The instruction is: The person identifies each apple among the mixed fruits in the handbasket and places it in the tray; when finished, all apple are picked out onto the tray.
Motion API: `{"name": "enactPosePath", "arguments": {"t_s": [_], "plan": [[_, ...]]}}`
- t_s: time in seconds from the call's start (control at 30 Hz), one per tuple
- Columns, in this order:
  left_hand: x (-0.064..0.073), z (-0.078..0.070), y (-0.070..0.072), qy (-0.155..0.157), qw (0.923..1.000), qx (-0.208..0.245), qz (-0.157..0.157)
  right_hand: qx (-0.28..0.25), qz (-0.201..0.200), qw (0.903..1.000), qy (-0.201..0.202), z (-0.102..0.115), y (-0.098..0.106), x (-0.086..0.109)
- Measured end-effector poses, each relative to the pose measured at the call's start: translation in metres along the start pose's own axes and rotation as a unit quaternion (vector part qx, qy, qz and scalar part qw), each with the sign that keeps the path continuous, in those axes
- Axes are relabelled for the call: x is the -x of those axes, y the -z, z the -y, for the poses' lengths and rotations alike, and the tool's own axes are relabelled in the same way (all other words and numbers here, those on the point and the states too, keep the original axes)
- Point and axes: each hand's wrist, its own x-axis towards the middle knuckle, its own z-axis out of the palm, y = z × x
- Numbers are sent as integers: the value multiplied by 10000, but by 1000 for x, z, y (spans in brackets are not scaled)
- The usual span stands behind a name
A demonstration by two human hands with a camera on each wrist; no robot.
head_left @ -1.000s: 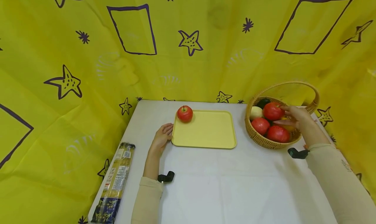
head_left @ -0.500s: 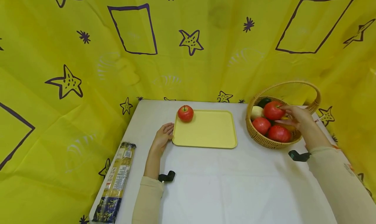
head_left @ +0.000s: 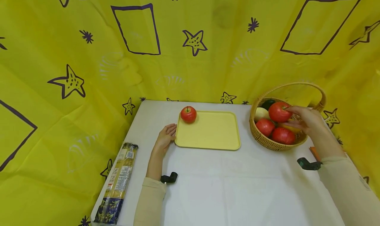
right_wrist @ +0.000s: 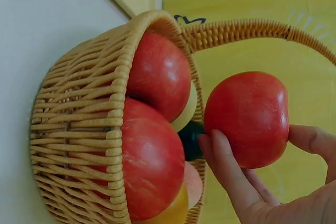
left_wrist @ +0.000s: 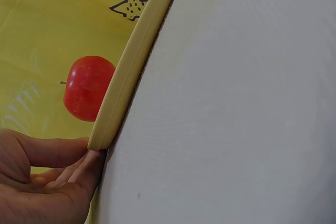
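Between the thumb and fingers of my right hand [head_left: 310, 120] is a red apple [right_wrist: 247, 119], just above the wicker basket [right_wrist: 79, 124]. Below it in the basket lie more red round fruits [right_wrist: 155, 161], a pale round one [head_left: 262, 114], a dark green one [head_left: 268, 104] and something yellow [right_wrist: 170, 211]. At the left edge of the pale yellow tray [head_left: 207, 132] rests my left hand [head_left: 165, 137]; its thumb and extended fingertips touch the rim in the left wrist view. Another red apple [head_left: 188, 114] sits in the tray's far left corner.
A clear packet of long, thin yellow sticks [head_left: 118, 183] lies along the table's left edge. The basket's tall handle [head_left: 292, 84] arches over its far side. An orange object [head_left: 314, 153] shows partly behind my right forearm. A yellow patterned cloth [head_left: 207, 71] hangs behind the white table.
My right hand has shifted slightly to the right, and the apple in its fingers has lifted a little clear of the other fruits. My left hand stays at the tray's edge.
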Motion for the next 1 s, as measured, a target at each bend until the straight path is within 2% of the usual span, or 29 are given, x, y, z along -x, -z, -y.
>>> {"name": "enactPosePath", "arguments": {"t_s": [0.63, 1.0], "plan": [[2, -3, 0, 50, 10000, -45, 10, 411, 256, 9982, 352, -1, -25, 34], [1, -1, 1, -7, 10000, -32, 4, 216, 614, 9962, 585, -3, -49, 45]]}}
